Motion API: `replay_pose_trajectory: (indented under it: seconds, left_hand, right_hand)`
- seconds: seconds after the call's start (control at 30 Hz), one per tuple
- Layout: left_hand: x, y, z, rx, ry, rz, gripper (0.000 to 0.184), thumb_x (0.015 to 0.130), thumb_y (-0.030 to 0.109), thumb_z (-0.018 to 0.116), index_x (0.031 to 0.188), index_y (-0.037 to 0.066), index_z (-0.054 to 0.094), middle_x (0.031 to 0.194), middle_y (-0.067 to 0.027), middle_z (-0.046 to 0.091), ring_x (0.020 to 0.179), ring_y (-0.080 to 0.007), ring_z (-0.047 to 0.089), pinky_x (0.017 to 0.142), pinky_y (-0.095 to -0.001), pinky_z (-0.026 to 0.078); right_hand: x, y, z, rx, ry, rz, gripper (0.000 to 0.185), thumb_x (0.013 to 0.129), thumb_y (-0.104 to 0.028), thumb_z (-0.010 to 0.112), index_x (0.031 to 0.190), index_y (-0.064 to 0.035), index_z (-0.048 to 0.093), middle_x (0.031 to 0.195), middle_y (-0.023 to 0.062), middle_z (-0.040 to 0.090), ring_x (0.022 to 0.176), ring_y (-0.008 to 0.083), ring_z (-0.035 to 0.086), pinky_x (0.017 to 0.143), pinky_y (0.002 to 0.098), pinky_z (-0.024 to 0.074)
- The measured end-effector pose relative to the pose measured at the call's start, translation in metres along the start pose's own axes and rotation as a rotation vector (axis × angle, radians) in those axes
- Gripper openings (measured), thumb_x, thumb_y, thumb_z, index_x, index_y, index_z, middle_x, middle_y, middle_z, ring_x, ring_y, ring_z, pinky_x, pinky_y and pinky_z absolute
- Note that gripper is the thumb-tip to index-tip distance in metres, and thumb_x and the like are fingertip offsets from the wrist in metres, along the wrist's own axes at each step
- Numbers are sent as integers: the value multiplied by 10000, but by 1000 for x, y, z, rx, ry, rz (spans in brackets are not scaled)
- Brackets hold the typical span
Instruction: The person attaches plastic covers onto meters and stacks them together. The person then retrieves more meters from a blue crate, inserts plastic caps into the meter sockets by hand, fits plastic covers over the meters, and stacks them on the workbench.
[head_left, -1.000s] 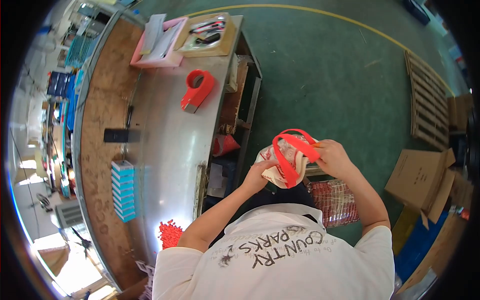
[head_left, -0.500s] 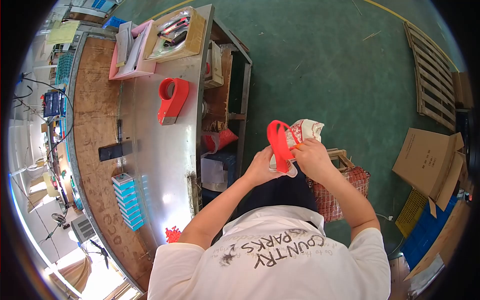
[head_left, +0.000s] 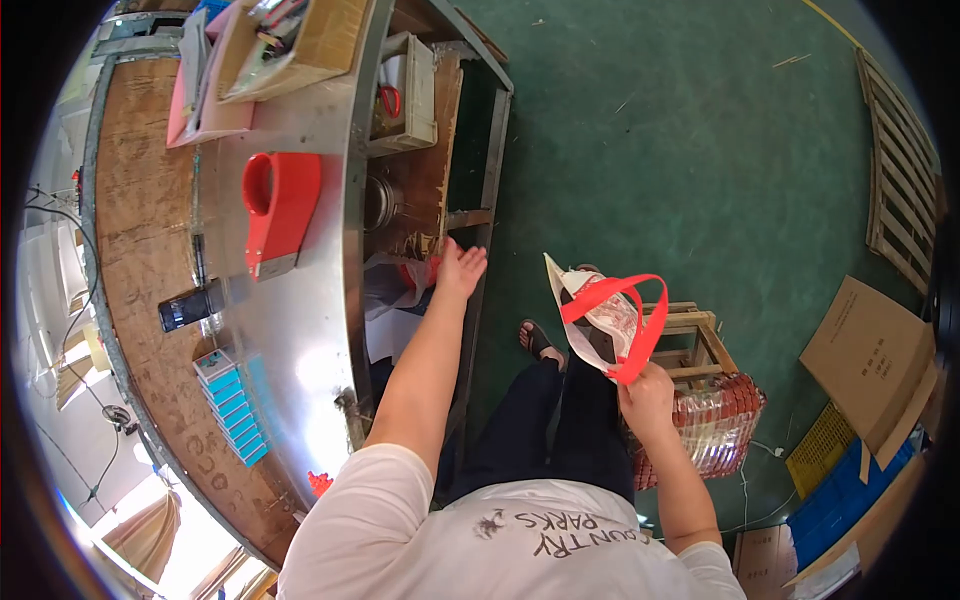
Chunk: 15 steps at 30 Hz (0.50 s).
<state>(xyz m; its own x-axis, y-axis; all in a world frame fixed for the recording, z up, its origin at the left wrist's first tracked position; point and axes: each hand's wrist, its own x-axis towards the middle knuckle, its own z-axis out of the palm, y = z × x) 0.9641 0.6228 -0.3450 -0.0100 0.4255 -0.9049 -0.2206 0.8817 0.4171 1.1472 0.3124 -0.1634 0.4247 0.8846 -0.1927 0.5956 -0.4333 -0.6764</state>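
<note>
Right hand clamped on a white bag to the right of the counter; left hand apart at the counter's open side.
The bag, printed in red, hangs in the air well apart from the counter, its mouth gaping and its red handles looping above the right hand's grip. The left hand, fingers loosely spread, holds nothing and reaches beside the counter's lower shelf, next to a red plastic bundle; whether it touches that cannot be told. On the counter lie a red tape dispenser, a dark phone and a stack of blue-and-white boxes.
</note>
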Motion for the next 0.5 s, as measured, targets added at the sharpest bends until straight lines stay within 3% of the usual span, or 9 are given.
replay_pose_trajectory:
  seconds: [0.03, 0.1, 0.17, 0.23, 0.27, 0.37, 0.5]
  left_hand:
    - [18, 4, 3, -73, -46, 16, 830, 843, 489, 527, 1367, 47, 60, 1235, -214, 415, 1074, -357, 509, 970, -474, 370]
    - [46, 12, 10, -270, -98, 73, 869, 845, 484, 527, 1373, 56, -15, 1242, -217, 403, 1060, -364, 518, 944, -463, 402]
    - [44, 27, 37, -424, 33, 109, 680, 871, 442, 506, 1302, -2, 224, 1112, -210, 509, 975, -326, 569, 872, -429, 468]
    - [76, 44, 22, -479, -117, 94, 411, 909, 350, 475, 1049, -36, 469, 886, -171, 596, 852, -264, 607, 770, -376, 523]
    - [84, 50, 20, -462, -27, 117, 312, 930, 258, 445, 815, -19, 529, 730, -134, 605, 729, -222, 616, 692, -342, 542]
    - [104, 68, 0, -555, -76, 177, 257, 930, 203, 431, 820, -16, 508, 727, -135, 602, 658, -232, 614, 638, -338, 551]
    - [126, 109, -34, -667, 4, 251, 376, 959, 280, 312, 867, -34, 497, 774, -164, 613, 743, -269, 627, 698, -378, 545]
  right_hand:
    - [-1, 3, 5, 41, 16, 31, 155, 675, -14, 616, 818, -63, 650, 769, 121, 618, 719, 311, 582, 663, 410, 462]
    - [0, 9, 13, 48, 5, 42, 167, 668, 2, 617, 820, -60, 648, 760, 126, 616, 701, 317, 580, 646, 408, 459]
    - [-1, 15, 20, 63, -53, 100, 168, 667, 1, 619, 822, -58, 643, 759, 128, 614, 704, 316, 580, 639, 399, 455]
    - [1, 24, 24, 47, -100, 110, 170, 664, 1, 622, 822, -58, 641, 757, 126, 613, 704, 312, 581, 636, 397, 453]
    - [3, 27, 27, 27, -134, 115, 172, 662, 1, 624, 822, -59, 638, 755, 124, 612, 704, 309, 581, 633, 395, 451]
    - [12, 31, 33, 3, -110, 26, 103, 650, -34, 643, 741, -26, 595, 678, 112, 555, 676, 294, 549, 644, 388, 446]
    - [21, 30, 39, 10, -125, -35, 99, 651, -31, 635, 740, -29, 591, 704, 115, 565, 688, 292, 555, 649, 389, 450]
